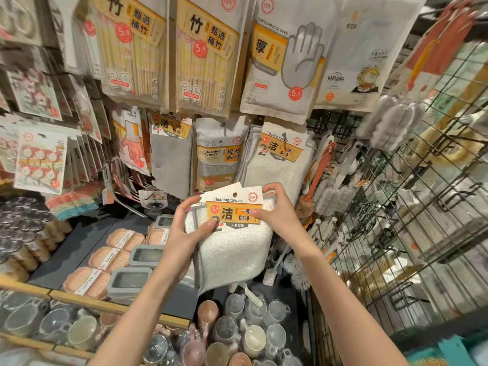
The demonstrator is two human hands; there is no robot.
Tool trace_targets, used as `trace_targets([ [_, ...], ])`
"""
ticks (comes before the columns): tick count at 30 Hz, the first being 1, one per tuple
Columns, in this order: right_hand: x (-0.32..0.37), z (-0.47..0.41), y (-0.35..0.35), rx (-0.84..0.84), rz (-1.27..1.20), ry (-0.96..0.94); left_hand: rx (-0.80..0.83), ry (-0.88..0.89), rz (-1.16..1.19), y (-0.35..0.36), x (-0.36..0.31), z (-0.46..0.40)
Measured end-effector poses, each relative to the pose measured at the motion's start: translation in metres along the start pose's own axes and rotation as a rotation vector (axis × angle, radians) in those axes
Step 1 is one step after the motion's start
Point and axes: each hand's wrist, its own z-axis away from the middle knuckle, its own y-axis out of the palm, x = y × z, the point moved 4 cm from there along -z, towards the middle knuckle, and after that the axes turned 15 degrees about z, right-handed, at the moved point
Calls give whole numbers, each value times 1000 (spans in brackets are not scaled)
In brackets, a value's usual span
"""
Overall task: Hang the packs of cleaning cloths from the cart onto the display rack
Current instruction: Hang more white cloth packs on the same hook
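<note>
Crowded display rack [343, 122] behind, both hands gripping cloth pack [232, 249] upright, header card [233, 207] topmost, tilted right

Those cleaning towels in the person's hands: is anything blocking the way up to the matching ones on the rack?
Nothing visible does. Both hands, left hand and right hand, hold the towel packs just below the hanging towels, with open space between.

Cream-white cloth pack [232, 249] with grey edging carries an orange-and-white header card [233, 207] printed black.
</note>
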Motion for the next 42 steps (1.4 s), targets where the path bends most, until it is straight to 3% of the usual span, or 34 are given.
trace_targets([
  [5,-5,0,-6,-31,-8,4,39,-51,64,6,-2,2],
  [19,-16,-1,-29,-63,95,-87,9,47,9,-4,4,-3],
  [25,-25,-7,-42,-129,45,-64,16,102,-115,-6,9,-6],
  [42,-5,-48,-87,-333,28,-127,-103,112,-37,-10,15,-32],
])
